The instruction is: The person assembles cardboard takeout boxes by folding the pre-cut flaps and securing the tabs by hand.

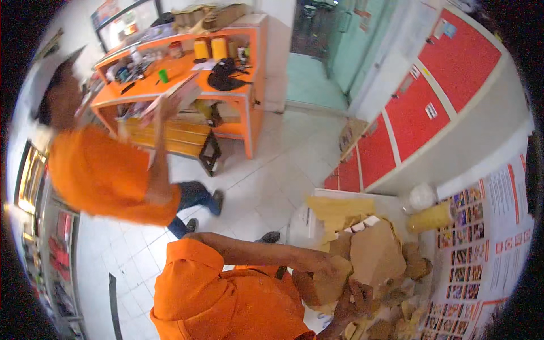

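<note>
My left hand [326, 265] reaches in over a white counter and closes on the edge of a brown paper piece [320, 290], perhaps a bag. Close beside it, lower and to the right, my right hand [360, 298] is bent in among the brown paper; its fingers are dark and blurred, so its grip cannot be made out. A larger flat brown paper sheet [377, 252] lies just beyond both hands. Small white boxes [362, 225] show at its far edge. Crumpled brown paper pieces [391, 323] spread below my right hand.
At the left, a co-worker in an orange shirt [107, 175] carries a flat pale thing. An orange desk [175, 73] and wooden bench [170, 139] stand behind. Red cabinets [416, 116] line the right side, near a yellow roll [430, 220] and a printed poster [476, 243].
</note>
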### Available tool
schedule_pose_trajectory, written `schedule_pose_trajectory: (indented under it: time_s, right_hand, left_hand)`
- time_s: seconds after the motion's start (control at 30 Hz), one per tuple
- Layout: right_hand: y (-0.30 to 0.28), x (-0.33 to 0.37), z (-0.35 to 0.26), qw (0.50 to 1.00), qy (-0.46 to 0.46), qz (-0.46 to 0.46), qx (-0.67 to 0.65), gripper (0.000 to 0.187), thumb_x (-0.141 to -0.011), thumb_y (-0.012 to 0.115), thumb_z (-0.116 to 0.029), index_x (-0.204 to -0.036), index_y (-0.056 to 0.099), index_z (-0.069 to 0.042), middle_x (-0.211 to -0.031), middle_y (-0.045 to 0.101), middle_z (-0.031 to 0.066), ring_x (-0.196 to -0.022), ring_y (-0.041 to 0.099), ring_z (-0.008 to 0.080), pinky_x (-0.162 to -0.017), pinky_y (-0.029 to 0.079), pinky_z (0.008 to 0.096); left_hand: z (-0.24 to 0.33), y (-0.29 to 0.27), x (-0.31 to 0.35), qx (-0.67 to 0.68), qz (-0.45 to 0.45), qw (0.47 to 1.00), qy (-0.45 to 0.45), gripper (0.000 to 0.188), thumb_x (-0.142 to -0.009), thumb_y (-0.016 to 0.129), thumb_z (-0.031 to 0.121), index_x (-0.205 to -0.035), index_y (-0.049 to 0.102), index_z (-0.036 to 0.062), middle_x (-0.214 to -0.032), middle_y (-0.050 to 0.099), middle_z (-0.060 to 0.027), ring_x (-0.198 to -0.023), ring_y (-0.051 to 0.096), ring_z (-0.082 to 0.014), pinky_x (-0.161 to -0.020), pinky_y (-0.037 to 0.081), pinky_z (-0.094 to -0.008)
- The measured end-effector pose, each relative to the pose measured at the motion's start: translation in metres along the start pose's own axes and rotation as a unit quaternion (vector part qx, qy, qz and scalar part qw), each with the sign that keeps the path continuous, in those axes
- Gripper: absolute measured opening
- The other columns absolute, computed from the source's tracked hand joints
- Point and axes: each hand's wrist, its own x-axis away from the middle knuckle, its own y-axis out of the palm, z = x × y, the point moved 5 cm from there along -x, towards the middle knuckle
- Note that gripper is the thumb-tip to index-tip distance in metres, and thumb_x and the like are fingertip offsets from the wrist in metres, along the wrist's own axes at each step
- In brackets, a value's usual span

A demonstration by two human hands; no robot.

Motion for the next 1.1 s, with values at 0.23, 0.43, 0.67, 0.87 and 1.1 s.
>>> schedule_pose_trajectory:
  time_s: [0.23,0.43,0.67,0.87,1.1]
  right_hand:
    - [-0.003,0.013,-0.013,0.994,-0.071,-0.064,-0.051,0.017,-0.082,0.065,0.002,-0.092,0.074,-0.009,-0.092,0.067,0.0098,-0.081,0.066,0.0251,-0.069,0.053,0.0358]
    - [-0.047,0.073,-0.04,0.989,-0.072,-0.041,-0.12,0.009,-0.086,0.064,-0.002,-0.089,0.072,-0.006,-0.097,0.067,0.0121,-0.088,0.067,0.0269,-0.078,0.054,0.0365]
    - [-0.078,0.156,0.01,0.946,0.115,-0.179,-0.244,0.014,-0.084,0.073,-0.011,-0.094,0.071,-0.001,-0.092,0.068,0.0133,-0.09,0.066,0.021,-0.079,0.052,0.0339]
    - [-0.076,0.152,-0.004,0.799,0.326,-0.299,-0.408,0.03,-0.079,0.081,-0.022,-0.092,0.071,0.003,-0.087,0.068,0.0089,-0.083,0.062,0.0158,-0.076,0.051,0.0328]
    - [-0.057,0.16,-0.008,0.909,0.128,-0.252,-0.305,0.031,-0.076,0.084,-0.024,-0.087,0.069,0.002,-0.083,0.067,0.0113,-0.078,0.063,0.0184,-0.07,0.049,0.0314]
  left_hand:
    - [-0.022,0.038,0.025,0.031,0.06,0.996,0.061,0.053,-0.092,0.058,0.017,-0.142,0.046,0.0048,-0.136,0.054,-0.0106,-0.121,0.049,-0.019,-0.104,0.04,-0.034]
    - [-0.025,0.104,0.07,-0.021,0.091,0.988,0.122,0.056,-0.093,0.055,0.019,-0.146,0.042,0.0069,-0.136,0.054,-0.0104,-0.119,0.05,-0.0181,-0.102,0.041,-0.0331]
    - [-0.092,0.154,0.083,0.006,0.066,0.994,0.09,0.055,-0.092,0.056,0.019,-0.144,0.044,0.0071,-0.131,0.057,-0.0101,-0.117,0.051,-0.0214,-0.101,0.041,-0.0345]
    - [-0.034,0.208,0.114,-0.214,0.07,0.957,0.181,0.051,-0.092,0.054,0.015,-0.141,0.047,0.0051,-0.132,0.054,-0.0104,-0.118,0.05,-0.0212,-0.102,0.039,-0.0329]
    - [-0.067,0.202,0.133,-0.091,0.149,0.98,0.096,0.055,-0.091,0.055,0.015,-0.143,0.042,0.0014,-0.146,0.043,-0.0119,-0.132,0.043,-0.0241,-0.11,0.032,-0.0342]
